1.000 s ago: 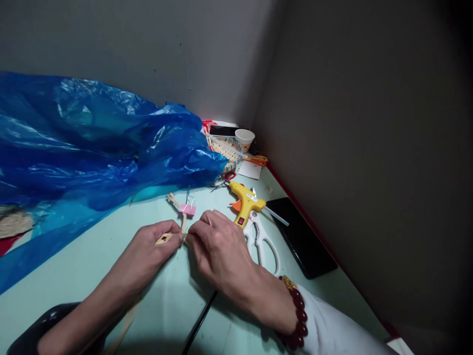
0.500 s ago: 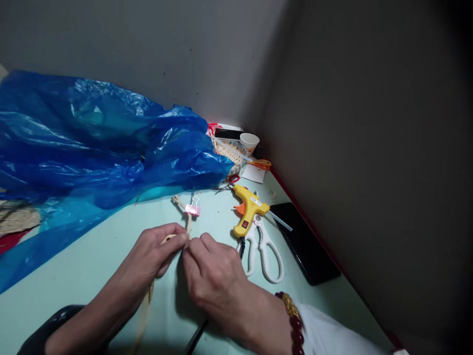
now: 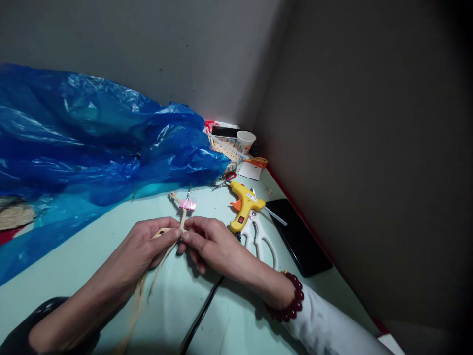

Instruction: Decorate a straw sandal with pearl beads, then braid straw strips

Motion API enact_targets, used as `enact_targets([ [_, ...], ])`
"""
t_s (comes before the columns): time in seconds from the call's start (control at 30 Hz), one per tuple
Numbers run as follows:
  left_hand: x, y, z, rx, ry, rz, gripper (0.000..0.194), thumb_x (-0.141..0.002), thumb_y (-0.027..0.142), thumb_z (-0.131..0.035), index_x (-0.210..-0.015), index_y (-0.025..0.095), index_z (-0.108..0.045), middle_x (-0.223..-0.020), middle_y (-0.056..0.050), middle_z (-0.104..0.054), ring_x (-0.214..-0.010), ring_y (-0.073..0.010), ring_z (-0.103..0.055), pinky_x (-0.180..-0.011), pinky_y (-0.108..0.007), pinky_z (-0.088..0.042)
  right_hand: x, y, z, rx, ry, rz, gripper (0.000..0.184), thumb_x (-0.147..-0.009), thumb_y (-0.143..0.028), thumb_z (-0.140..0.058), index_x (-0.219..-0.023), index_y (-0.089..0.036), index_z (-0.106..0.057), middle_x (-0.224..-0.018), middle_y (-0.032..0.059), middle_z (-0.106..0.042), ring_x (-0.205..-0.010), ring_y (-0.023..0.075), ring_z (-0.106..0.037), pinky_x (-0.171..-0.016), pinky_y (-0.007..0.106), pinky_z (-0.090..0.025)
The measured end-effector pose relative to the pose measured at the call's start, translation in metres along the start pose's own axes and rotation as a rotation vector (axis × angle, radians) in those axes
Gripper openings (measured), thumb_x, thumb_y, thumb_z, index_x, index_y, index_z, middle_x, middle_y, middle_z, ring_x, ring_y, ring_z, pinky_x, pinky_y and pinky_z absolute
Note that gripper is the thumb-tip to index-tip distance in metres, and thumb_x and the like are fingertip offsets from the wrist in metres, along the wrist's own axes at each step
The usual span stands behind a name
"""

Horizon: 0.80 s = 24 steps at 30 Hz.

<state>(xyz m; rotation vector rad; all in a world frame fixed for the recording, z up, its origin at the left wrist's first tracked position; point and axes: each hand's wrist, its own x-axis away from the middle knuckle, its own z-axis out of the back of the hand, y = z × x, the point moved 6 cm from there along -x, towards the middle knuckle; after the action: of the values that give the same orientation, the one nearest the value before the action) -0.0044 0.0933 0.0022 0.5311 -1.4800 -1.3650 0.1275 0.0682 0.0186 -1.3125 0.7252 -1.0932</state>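
Observation:
A narrow pale strip of plaited raffia-like strands (image 3: 183,217) runs down from a pink binder clip (image 3: 187,204). My left hand (image 3: 151,241) pinches the strands below the clip, thumb against the fingers. Loose strand ends (image 3: 136,301) trail under that hand toward the near edge. Facing it, my right hand (image 3: 210,241) has thumb and index finger closed on the strands at the same spot, its other fingers curled loosely below. The fingertips partly hide where the strands cross.
Blue plastic sheeting (image 3: 92,143) heaps at the back left. To the right lie a yellow glue gun (image 3: 242,207), white-handled shears (image 3: 258,241) and a black tablet-like slab (image 3: 301,241). Behind them are a woven basket (image 3: 229,150), a paper cup (image 3: 246,139) and small red-handled scissors (image 3: 229,176). A black cord (image 3: 203,313) runs below my hands.
My right hand has turned from knuckles-up to a side-on pinch with its fingers more extended. A thin strand now hangs down between my hands. The view has shifted slightly.

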Motion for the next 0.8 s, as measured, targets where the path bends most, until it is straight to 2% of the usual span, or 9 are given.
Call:
enact_targets([
  [0.1, -0.001, 0.000, 0.002, -0.048, 0.008, 0.002, 0.022, -0.077, 0.041, -0.067, -0.071, 0.021, -0.061, -0.052, 0.010, -0.036, -0.051, -0.0105, -0.023, -0.048, -0.025, -0.016, -0.004, 0.003, 0.005, 0.077, 0.068, 0.024, 0.018, -0.093, -0.014, -0.050, -0.077, -0.017, -0.057, -0.072, -0.0028, -0.062, -0.058, 0.0079, -0.049, -0.059, 0.022, -0.036],
  [0.23, -0.002, 0.003, 0.001, -0.105, 0.014, -0.009, 0.028, -0.078, 0.049, -0.065, -0.072, 0.022, -0.061, -0.053, 0.009, -0.040, -0.052, -0.0117, -0.030, -0.050, -0.025, -0.022, -0.003, -0.001, 0.011, 0.200, 0.185, 0.018, 0.016, -0.090, -0.012, -0.053, -0.077, -0.016, -0.063, -0.066, -0.0041, -0.055, -0.064, 0.0100, -0.047, -0.063, 0.024, -0.033],
  [0.37, -0.001, 0.012, 0.001, -0.284, 0.018, -0.113, 0.041, -0.085, 0.054, -0.055, -0.059, 0.022, -0.057, -0.057, 0.004, -0.052, -0.061, -0.0157, -0.045, -0.062, -0.028, -0.032, -0.002, -0.001, 0.011, 0.178, 0.270, 0.034, 0.019, -0.091, -0.021, -0.058, -0.078, -0.016, -0.070, -0.067, -0.0023, -0.060, -0.066, 0.0110, -0.051, -0.063, 0.024, -0.034],
  [0.47, 0.001, 0.012, 0.001, -0.371, 0.013, -0.143, 0.043, -0.089, 0.056, -0.051, -0.063, 0.023, -0.062, -0.070, 0.002, -0.063, -0.073, -0.0189, -0.054, -0.072, -0.030, -0.035, -0.001, 0.001, 0.011, 0.165, 0.309, 0.047, 0.022, -0.091, -0.022, -0.057, -0.078, -0.015, -0.074, -0.069, -0.0008, -0.065, -0.066, 0.0114, -0.053, -0.063, 0.024, -0.035],
  [0.53, 0.005, 0.011, 0.003, -0.409, 0.019, -0.137, 0.043, -0.091, 0.058, -0.049, -0.069, 0.025, -0.064, -0.078, 0.002, -0.067, -0.079, -0.0210, -0.058, -0.076, -0.031, -0.036, 0.001, 0.002, 0.012, 0.176, 0.335, 0.037, 0.024, -0.091, -0.022, -0.057, -0.074, -0.015, -0.073, -0.062, -0.0020, -0.061, -0.061, 0.0108, -0.051, -0.059, 0.023, -0.034],
  [0.6, 0.011, 0.011, 0.007, -0.483, 0.075, -0.125, 0.044, -0.090, 0.062, -0.047, -0.071, 0.026, -0.063, -0.079, 0.001, -0.069, -0.080, -0.0228, -0.060, -0.078, -0.033, -0.037, 0.002, 0.002, 0.012, 0.175, 0.341, 0.016, 0.026, -0.090, -0.022, -0.057, -0.071, -0.015, -0.072, -0.057, -0.0026, -0.059, -0.058, 0.0105, -0.050, -0.056, 0.023, -0.033],
  [0.7, 0.021, 0.014, 0.010, -0.614, 0.141, -0.094, 0.046, -0.089, 0.065, -0.044, -0.069, 0.027, -0.060, -0.066, 0.002, -0.064, -0.068, -0.0217, -0.057, -0.069, -0.032, -0.038, 0.005, 0.000, 0.012, 0.167, 0.356, -0.004, 0.027, -0.089, -0.019, -0.057, -0.067, -0.015, -0.071, -0.059, -0.0017, -0.062, -0.058, 0.0106, -0.052, -0.058, 0.023, -0.035],
  [0.8, 0.027, 0.019, 0.003, -0.660, 0.169, -0.095, 0.048, -0.088, 0.065, -0.041, -0.065, 0.028, -0.060, -0.057, 0.003, -0.059, -0.055, -0.0198, -0.052, -0.056, -0.030, -0.034, 0.006, -0.002, 0.010, 0.134, 0.363, 0.000, 0.026, -0.088, -0.019, -0.057, -0.065, -0.015, -0.070, -0.057, -0.0023, -0.060, -0.057, 0.0105, -0.051, -0.057, 0.023, -0.034],
])
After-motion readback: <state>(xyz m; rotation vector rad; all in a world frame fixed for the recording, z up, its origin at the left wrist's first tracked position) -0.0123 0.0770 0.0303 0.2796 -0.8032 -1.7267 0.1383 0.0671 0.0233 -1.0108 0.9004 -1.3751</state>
